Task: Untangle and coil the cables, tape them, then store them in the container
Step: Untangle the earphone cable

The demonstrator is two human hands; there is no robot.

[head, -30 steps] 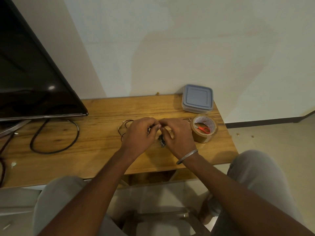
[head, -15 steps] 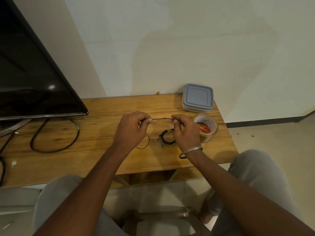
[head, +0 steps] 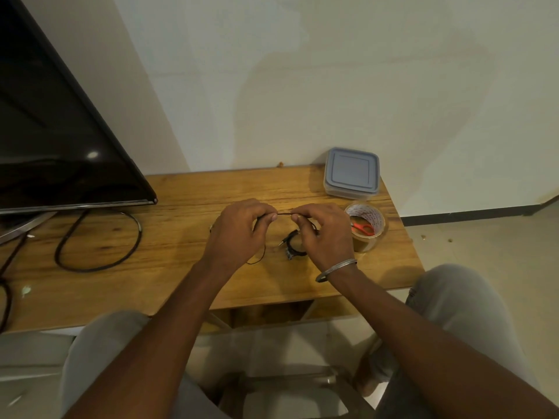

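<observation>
A thin black cable (head: 284, 213) is stretched short between my two hands above the wooden table (head: 169, 282). My left hand (head: 242, 234) pinches one side of it and my right hand (head: 325, 234) pinches the other. A loop of the cable hangs below my left hand (head: 257, 261). A small coiled black cable with a jack plug (head: 292, 247) lies on the table under my right hand. The roll of brown tape (head: 367, 228) with red-handled scissors (head: 361, 227) inside stands to the right. The lidded grey-blue container (head: 351, 172) sits behind it.
A large dark TV screen (head: 54, 146) stands at the left, with a thick black power cable (head: 99, 246) looped on the table below it. The table's right edge lies just past the tape roll. My knees are under the front edge.
My hands first spread apart, stretching the thin cable taut between them, then came closer together again, leaving a short stretch between the fingertips.
</observation>
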